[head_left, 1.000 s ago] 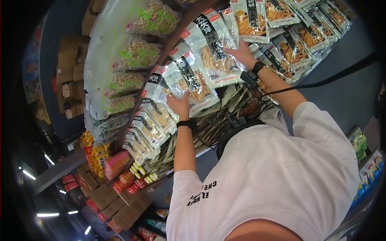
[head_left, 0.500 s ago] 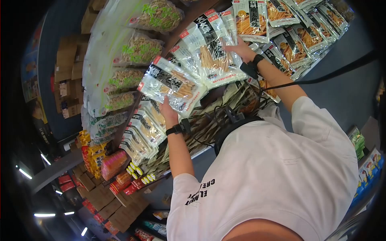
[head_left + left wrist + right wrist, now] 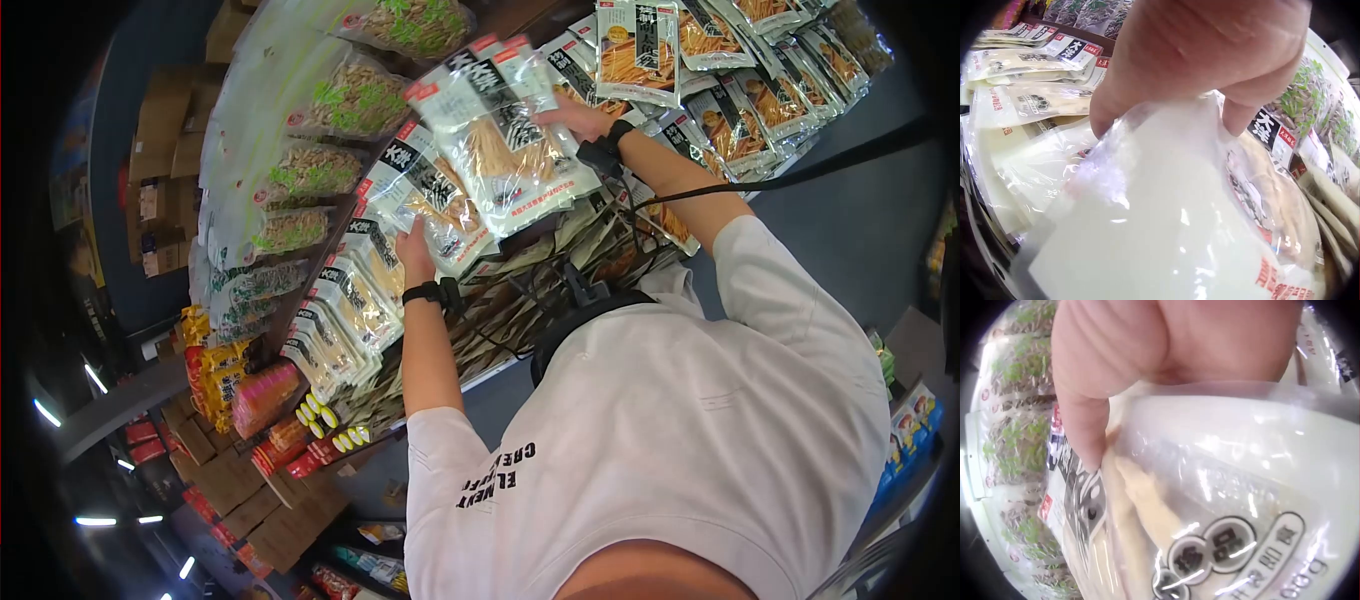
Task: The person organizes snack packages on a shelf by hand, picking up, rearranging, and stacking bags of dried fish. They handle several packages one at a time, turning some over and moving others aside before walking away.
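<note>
My left hand point(image 3: 416, 252) grips the lower left edge of a clear and white snack packet point(image 3: 412, 178) with black lettering. In the left wrist view, thumb and fingers of the left hand point(image 3: 1204, 56) pinch the packet's white back point(image 3: 1160, 219). To the right, my right hand point(image 3: 578, 118) holds overlapping packets point(image 3: 505, 150) by their right side, over part of the left one. In the right wrist view, the right hand point(image 3: 1166, 347) is curled over the edge of a clear packet point(image 3: 1247, 462); some fingers are hidden.
Flat stacks of similar packets point(image 3: 330, 335) lie lower left on the display. Bags with green print point(image 3: 360, 95) line the left side. Orange snack packets point(image 3: 740, 120) stand upper right. A black cable point(image 3: 800, 172) crosses near the right forearm.
The left hand's packet moved left and turned flatter, then came back more upright. The right hand's packets shifted left and now overlap it.
</note>
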### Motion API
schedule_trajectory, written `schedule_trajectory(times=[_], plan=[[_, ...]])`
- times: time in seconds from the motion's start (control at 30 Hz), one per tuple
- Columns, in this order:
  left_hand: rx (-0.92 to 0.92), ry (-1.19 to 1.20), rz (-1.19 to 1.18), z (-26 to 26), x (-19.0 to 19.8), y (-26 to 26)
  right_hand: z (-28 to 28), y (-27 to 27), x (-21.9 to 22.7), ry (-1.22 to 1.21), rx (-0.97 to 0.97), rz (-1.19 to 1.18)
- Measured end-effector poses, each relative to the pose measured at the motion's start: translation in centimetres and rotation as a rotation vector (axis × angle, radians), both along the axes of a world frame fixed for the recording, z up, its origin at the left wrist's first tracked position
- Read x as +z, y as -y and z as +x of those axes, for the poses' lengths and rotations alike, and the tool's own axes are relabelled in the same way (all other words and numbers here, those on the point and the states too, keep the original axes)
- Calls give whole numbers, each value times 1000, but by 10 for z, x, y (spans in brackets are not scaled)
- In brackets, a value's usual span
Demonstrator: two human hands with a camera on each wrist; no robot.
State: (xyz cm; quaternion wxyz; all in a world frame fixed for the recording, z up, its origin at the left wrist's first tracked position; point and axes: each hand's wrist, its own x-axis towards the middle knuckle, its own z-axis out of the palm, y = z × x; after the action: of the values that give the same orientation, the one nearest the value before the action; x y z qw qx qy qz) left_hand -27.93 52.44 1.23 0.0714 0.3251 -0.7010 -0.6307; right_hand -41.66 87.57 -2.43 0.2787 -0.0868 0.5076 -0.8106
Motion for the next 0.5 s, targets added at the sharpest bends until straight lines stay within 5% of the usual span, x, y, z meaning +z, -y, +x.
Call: schedule_trajectory(times=[0.13,0.2,0.4,0.5], plan=[[13,9,29,-3,-9,14,-18,27,-8,49,101,173],[22,61,37,-2,-12,21,-13,28,26,-100,138,399],[-14,139,-67,2,7,13,-34,48,-10,-153,172,270],[-64,83,-13,-6,14,12,-34,59,-5,-125,107,517]])
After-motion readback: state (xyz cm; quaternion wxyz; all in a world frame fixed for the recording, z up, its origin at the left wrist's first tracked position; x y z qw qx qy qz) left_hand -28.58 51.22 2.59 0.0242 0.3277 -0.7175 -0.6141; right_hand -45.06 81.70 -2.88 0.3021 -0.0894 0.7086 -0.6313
